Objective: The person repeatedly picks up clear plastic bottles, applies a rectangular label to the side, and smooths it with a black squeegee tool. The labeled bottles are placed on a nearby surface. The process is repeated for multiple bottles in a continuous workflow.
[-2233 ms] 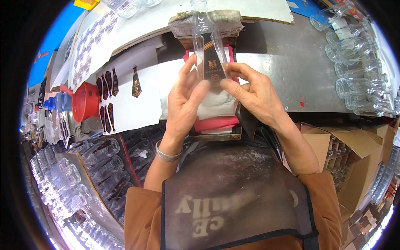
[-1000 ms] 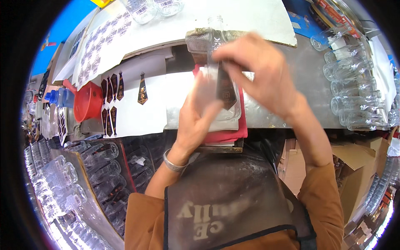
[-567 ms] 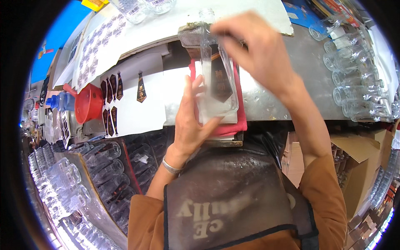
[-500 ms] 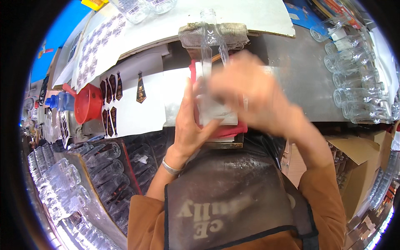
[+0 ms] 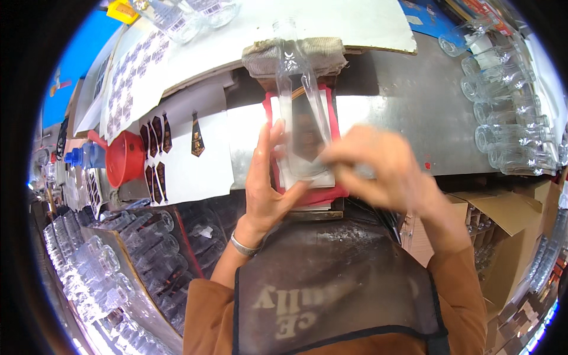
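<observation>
Clear glass catches the light: a bottle lies over red cloth, neck toward twelve o'clock on a rolled grey cloth, with a dark tie-shaped label on its body. From where I stand, the left hand, thumb and fingers spread wide, sits at its seven o'clock. At four, the right hand is too blurred to tell whether it grips anything. Loose dark labels lie toward nine.

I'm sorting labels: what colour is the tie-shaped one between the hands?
The label looks blackish brown, with an orange-gold band near its top; head view.
</observation>
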Available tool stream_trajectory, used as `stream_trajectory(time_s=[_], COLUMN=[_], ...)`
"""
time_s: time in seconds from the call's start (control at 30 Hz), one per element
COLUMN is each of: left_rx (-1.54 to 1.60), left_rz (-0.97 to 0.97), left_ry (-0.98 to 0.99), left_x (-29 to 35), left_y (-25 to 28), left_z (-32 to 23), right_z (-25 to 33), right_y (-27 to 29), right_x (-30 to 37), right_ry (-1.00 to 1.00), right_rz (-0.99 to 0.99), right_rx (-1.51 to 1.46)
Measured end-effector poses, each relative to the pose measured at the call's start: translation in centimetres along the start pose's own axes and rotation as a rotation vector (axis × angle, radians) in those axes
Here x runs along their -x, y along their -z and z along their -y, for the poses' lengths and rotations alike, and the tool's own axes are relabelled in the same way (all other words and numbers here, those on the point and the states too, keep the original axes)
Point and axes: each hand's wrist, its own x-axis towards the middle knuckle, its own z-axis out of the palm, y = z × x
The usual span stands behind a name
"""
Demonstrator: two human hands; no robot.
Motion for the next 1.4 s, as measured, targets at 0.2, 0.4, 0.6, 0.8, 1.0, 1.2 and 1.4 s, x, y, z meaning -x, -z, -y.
stream_trajectory(time_s=[0.2,0.4,0.6,0.8,1.0,1.2,1.4], left_rx=[0.072,0.405,0.312,0.373,0.533,0.478,0.697], left_rz=[0.060,-0.049,-0.126,-0.160,-0.096,-0.095,-0.099], left_ry=[-0.007,0.521,0.503,0.495,0.478,0.459,0.501], left_x=[-1.6,-10.2,-11.8,-11.8,-11.4,-11.3,-10.9], left_y=[1.1,0.6,-1.7,-2.1,-2.3,-2.2,-2.4], left_z=[-1.4,-1.4,-0.4,0.1,0.1,-0.8,-0.1], right_z=[-5.9,-5.1,-5.7,-6.1,-5.3,-5.3,-5.6], right_y=[2.7,2.6,1.6,-0.1,0.3,0.0,0.0], right_x=[-9.3,-6.1,-4.3,-5.1,-8.2,-8.6,-8.3], right_ry=[-0.043,-0.521,-0.545,-0.578,-0.650,-0.621,-0.644], right_rz=[-0.513,-0.412,-0.368,-0.128,0.044,0.069,0.085], right_rx=[0.075,-0.769,-0.582,-0.354,-0.165,-0.102,-0.237])
